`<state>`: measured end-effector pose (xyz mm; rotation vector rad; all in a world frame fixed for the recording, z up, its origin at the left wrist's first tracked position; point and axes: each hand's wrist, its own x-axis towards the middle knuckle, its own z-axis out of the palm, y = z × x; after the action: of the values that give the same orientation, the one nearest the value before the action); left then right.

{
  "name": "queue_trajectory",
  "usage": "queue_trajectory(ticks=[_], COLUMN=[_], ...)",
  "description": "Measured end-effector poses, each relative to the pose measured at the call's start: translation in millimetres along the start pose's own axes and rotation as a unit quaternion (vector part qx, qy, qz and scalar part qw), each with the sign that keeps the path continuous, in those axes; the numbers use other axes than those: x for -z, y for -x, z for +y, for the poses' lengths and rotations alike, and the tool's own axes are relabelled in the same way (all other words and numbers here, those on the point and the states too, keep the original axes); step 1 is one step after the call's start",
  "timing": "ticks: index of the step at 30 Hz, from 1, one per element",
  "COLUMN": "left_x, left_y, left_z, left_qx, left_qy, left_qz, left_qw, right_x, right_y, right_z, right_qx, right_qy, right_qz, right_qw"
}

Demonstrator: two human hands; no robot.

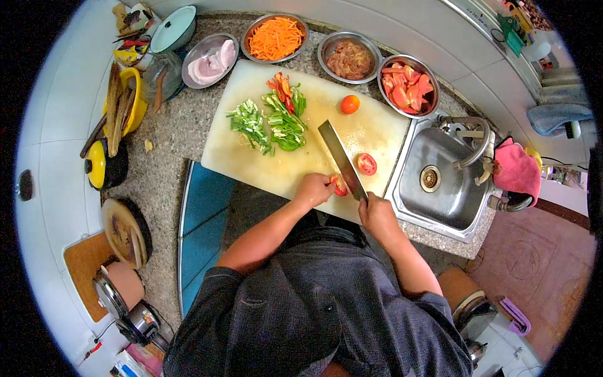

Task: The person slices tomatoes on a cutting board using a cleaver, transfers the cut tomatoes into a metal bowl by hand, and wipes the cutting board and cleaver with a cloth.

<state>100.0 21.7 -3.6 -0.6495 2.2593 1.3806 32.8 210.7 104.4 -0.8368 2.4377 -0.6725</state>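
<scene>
My right hand (379, 215) grips the handle of a cleaver (342, 160), its wide blade slanting up and left over the white cutting board (251, 169). Beside the blade, the fingers of my left hand (314, 191) are closed on a piece of tomato (338, 184) near the board's front edge. Right of the blade lies a tomato half (367, 164), cut face up. A whole tomato (350, 104) rests farther back. Chopped scallion (249, 124), sliced green pepper (286, 129) and red pepper strips (282, 88) are heaped on the board's left part.
Metal bowls along the wall hold pale meat (212, 61), carrot strips (276, 39), sliced meat (349, 60) and tomato wedges (408, 87). A steel sink (461, 213) adjoins the board at right. A yellow basket (133, 103) and a black pot (113, 164) stand at left.
</scene>
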Motion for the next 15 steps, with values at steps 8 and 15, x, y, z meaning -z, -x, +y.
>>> queue_trajectory(ticks=[8, 15], left_x=[3.7, 4.6], left_y=[2.4, 2.9], left_z=[4.8, 6.1], left_qx=[-0.025, -0.011], left_qy=[-0.03, -0.001], left_qz=[0.021, 0.0], left_qw=[0.999, 1.0], right_x=[-2.8, -33.8], right_y=[24.6, -22.2], right_z=[0.6, 6.0], right_qx=[-0.042, 0.0], right_qy=[0.012, -0.009], right_qz=[-0.039, 0.01], right_qw=[0.998, 1.0])
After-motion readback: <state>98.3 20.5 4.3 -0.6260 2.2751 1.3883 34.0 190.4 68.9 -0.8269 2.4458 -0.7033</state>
